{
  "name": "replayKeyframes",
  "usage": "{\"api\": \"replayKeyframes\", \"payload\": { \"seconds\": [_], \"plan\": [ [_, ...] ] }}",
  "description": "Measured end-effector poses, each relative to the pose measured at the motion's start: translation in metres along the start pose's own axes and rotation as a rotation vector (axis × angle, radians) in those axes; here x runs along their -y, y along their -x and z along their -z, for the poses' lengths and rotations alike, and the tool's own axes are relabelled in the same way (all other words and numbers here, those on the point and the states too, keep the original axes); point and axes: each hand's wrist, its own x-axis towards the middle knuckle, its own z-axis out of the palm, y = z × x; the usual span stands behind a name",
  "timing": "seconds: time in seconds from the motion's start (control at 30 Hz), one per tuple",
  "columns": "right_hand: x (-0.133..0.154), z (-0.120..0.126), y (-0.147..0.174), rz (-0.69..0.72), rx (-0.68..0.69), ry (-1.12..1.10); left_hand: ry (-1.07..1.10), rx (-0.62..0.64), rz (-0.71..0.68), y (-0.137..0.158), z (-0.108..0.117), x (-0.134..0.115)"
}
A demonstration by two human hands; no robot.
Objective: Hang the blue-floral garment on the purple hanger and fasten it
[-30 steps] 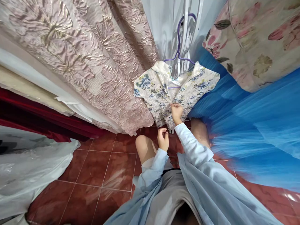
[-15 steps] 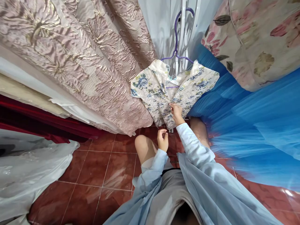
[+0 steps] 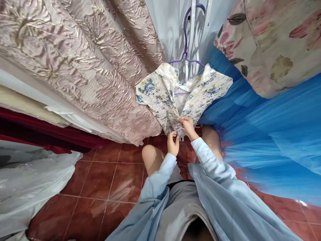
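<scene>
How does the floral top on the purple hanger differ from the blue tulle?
The floral top is whitish, flower-printed; the blue tulle is plain. The floral top is small, the blue tulle far larger. The right hand pinches the floral top; no hand touches the blue tulle. Both are fabric.

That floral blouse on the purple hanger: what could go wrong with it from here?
The right hand pinches the front of the floral blouse, so a firm tug might crease it or slip a shoulder off the purple hanger.
The hanger's hook sits close among white hangers, so it could tangle if pulled.
The left hand, fingers curled, is by the hem; pulling there too might strain the cloth.
</scene>
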Motion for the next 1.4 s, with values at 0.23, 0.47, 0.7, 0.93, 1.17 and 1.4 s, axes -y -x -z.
{"api": "replayKeyframes", "payload": {
  "seconds": [0.23, 0.47, 0.7, 0.93, 1.17, 1.4],
  "plan": [
    [0.006, 0.030, 0.060, -0.050, 0.144, 0.065, -0.108, -0.034, -0.203, -0.049, -0.019, -0.018],
    [0.023, 0.035, 0.073, -0.084, 0.183, 0.079, -0.069, -0.033, -0.083, -0.019, -0.026, -0.028],
    [0.081, 0.012, 0.056, 0.145, 0.092, 0.118, -0.041, 0.035, -0.060, -0.017, -0.029, -0.035],
    [0.162, -0.028, 0.018, 0.420, 0.112, 0.078, -0.045, 0.079, -0.069, -0.012, -0.028, -0.041],
    [0.190, -0.041, 0.021, 0.482, 0.132, 0.068, -0.015, 0.108, -0.020, -0.003, -0.018, -0.038],
    [0.188, -0.029, 0.041, 0.489, 0.170, 0.080, 0.045, -0.191, -0.341, -0.107, 0.031, -0.126]
  ]
}}
